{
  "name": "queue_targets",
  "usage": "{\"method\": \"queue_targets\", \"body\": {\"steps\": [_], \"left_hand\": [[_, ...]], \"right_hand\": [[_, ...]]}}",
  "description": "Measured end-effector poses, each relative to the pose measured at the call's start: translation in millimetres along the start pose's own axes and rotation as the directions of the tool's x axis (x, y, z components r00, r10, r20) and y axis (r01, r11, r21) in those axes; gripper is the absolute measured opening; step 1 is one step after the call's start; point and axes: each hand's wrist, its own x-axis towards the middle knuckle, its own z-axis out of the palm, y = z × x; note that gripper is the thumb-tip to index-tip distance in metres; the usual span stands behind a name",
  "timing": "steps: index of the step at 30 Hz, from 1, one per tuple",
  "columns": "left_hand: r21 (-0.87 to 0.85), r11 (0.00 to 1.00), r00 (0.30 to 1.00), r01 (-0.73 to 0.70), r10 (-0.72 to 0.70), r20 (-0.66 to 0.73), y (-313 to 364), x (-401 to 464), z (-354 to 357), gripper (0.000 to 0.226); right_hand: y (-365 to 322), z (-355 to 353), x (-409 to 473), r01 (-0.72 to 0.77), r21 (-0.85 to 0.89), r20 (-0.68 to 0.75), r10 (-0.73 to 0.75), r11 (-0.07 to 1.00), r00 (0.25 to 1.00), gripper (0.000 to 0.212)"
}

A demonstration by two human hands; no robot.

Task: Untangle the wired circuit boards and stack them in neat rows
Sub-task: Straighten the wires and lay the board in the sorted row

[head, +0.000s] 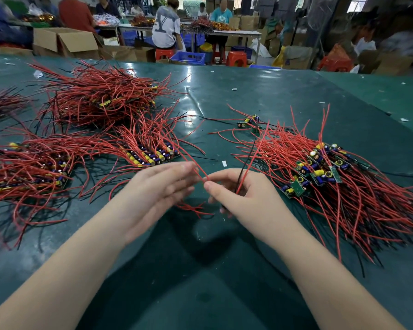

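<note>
Green counter (248, 96) is carrying everything. Tangled heap of boards (320, 172) is lying right of the hands; neater rows (150, 156) are sitting left. Both forearms are reaching forward, meeting mid-counter. Left hand (157, 189) is hovering with straight fingers (177, 170) together, gripping nothing. Right hand (243, 196) is curling, fingers (215, 186) pinching red and black wires (242, 179) running up toward the heap.

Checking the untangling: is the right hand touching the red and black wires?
Touching. The head view shows the right hand with curled fingers pinching the red and black wires that run up from it.
</note>
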Motion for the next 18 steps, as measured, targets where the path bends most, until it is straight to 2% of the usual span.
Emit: {"method": "queue_targets", "body": {"steps": [5, 10, 13, 18], "left_hand": [[0.093, 0.995, 0.997, -0.040, 0.033, 0.075, -6, -5, 3, 0.021], [0.103, 0.992, 0.997, -0.079, 0.080, -0.008, -6, -6, 7, 0.015], [0.072, 0.992, 0.992, -0.107, 0.112, -0.062, -4, -6, 7, 0.015], [0.089, 0.991, 0.995, -0.099, 0.101, -0.024, -5, -8, 9, 0.025]], "right_hand": [[0, -1, -1, 0.001, -0.007, -0.038, -0.002, 1.000, 0.999, 0.020], [-1, 2, -2, -0.018, 0.005, -0.011, 0.018, 1.000, 1.000, 0.022], [-4, -1, -1, 0.009, 0.011, -0.070, -0.008, 1.000, 0.998, 0.014], [-5, -7, 0, 0.109, 0.067, -0.190, -0.094, 0.992, 0.977, 0.024]]}}
